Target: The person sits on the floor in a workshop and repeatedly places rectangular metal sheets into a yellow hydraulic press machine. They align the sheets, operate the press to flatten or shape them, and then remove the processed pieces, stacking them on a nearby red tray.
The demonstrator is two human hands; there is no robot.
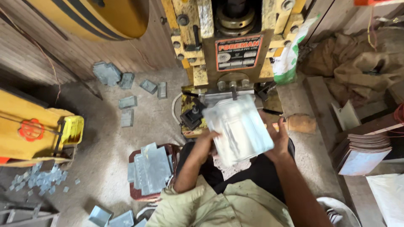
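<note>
Both hands, left hand [207, 141] and right hand [278, 141], grip one metal sheet [240, 128].

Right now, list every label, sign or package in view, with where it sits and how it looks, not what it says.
Nameplate: front of the yellow press, top centre; rectangular, red border, dark panel with pale print.
Sack: against the press's right side; white plastic with green markings, crumpled.
Red emblem: on the yellow machine at left; round, flower-like.
No screens in view.
</note>
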